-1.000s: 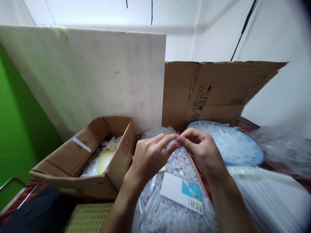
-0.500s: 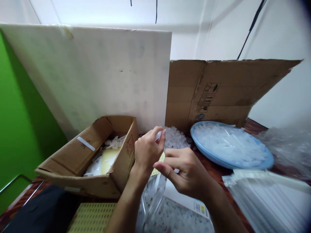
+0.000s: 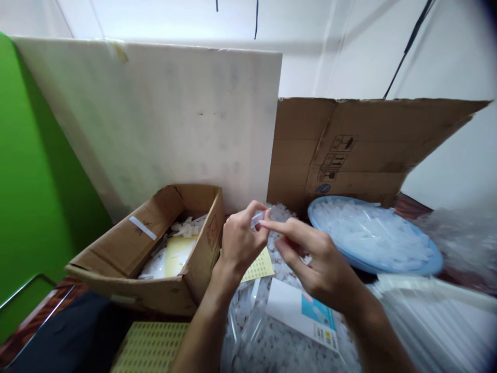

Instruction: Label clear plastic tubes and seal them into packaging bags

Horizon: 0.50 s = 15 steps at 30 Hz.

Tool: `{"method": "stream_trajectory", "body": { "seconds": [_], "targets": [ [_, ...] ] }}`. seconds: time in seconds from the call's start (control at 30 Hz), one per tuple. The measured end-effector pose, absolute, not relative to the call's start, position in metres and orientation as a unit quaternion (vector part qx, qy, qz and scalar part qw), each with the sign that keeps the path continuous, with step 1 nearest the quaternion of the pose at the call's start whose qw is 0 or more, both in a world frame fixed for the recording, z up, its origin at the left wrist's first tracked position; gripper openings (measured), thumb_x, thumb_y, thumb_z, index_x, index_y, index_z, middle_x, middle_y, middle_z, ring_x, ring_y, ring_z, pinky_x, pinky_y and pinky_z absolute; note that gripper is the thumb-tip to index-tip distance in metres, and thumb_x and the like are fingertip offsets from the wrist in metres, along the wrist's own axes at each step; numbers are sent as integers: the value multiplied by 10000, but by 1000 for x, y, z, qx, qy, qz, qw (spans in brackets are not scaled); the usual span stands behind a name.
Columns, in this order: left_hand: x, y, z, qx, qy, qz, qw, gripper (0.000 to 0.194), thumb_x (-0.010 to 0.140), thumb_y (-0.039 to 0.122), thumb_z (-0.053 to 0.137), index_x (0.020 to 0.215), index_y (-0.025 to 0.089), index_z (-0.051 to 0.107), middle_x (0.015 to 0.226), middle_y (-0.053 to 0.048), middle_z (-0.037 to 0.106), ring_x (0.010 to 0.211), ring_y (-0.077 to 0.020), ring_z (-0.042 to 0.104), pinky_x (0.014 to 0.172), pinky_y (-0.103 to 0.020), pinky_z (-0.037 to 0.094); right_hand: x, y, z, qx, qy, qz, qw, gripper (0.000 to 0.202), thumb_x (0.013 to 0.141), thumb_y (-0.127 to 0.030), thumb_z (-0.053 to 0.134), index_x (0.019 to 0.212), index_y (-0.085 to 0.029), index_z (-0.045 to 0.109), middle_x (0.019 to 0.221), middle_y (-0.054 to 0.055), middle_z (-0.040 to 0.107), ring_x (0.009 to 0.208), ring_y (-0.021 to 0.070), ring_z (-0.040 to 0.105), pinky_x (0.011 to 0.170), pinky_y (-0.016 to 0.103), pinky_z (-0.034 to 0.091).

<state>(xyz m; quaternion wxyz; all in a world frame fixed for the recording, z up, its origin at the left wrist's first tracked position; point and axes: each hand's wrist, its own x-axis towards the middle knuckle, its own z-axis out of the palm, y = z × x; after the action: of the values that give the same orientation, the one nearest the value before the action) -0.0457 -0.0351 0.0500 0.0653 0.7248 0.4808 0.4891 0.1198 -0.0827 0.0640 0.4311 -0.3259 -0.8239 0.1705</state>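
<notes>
Near the middle of the view, my left hand [image 3: 244, 235] holds a small clear plastic piece [image 3: 257, 219] between thumb and fingers. My right hand [image 3: 310, 254] is beside it, its index fingertip touching the piece. The other right fingers are curled, with small whitish bits showing by them; whether they are gripped is unclear. Below the hands lie a yellow sticker sheet [image 3: 259, 265], a white and teal printed card [image 3: 301, 313] and clear plastic over a speckled surface.
An open cardboard box [image 3: 202, 243] with white pieces stands left. A blue basin [image 3: 349, 255] heaped with translucent pieces is right. Clear-wrapped white sheets [image 3: 438, 316] lie front right, another yellow sheet [image 3: 149, 344] front left. Cardboard [image 3: 365, 140] stands behind.
My right hand has opened from a curled shape and its index finger now reaches the piece in my left hand. The card below is more exposed. The view has shifted slightly.
</notes>
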Motion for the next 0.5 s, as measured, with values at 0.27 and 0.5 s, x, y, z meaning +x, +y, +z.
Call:
{"method": "stream_trajectory", "body": {
  "seconds": [0.27, 0.5],
  "targets": [
    [-48, -29, 45, 722, 501, 473, 71, 193, 950, 384, 603, 873, 215, 654, 595, 34, 601, 523, -109, 567, 544, -206, 393, 102, -86, 59, -275, -862, 167, 392, 245, 1022, -268, 541, 1038, -187, 772, 845, 44, 728, 728, 172, 619, 685, 317, 452],
    [-50, -36, 57, 704, 457, 533, 104, 179, 941, 311, 623, 809, 193, 596, 558, 63, 539, 466, -71, 480, 493, -187, 368, 130, -76, 65, -360, -779, 119, 500, 365, 905, -43, 468, 1195, -205, 620, 1031, 61, 618, 954, 208, 566, 876, 375, 462]
  ]
}}
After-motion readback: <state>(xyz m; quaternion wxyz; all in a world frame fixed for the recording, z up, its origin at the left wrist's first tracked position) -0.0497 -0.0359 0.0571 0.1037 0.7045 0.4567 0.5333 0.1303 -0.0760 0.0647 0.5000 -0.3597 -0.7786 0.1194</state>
